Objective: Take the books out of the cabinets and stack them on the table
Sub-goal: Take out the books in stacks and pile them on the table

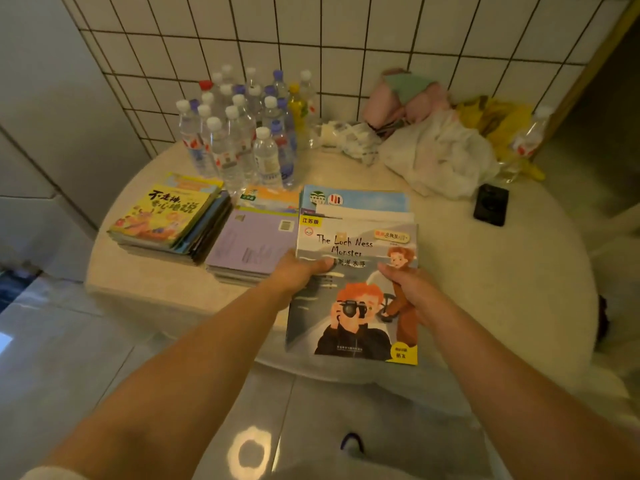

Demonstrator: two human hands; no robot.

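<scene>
Holding the top book (353, 292) w/ both thumbs pinching its cover, left hand (301, 271) and right hand (403, 278) had it half off the table (485, 289) edge, so thin books below could've slid w/ any tilt.

Three book stacks (249, 237) (one yellow-topped) on table (485, 289).

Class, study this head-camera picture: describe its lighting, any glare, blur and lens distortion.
Head view: dim, warm yellowish light; a bright glare spot on the floor tiles; wide-angle bending curves the tiled wall lines and stretches both forearms; water bottles and plastic bag look soft, while the Loch Ness Monster book title stays readable.
</scene>
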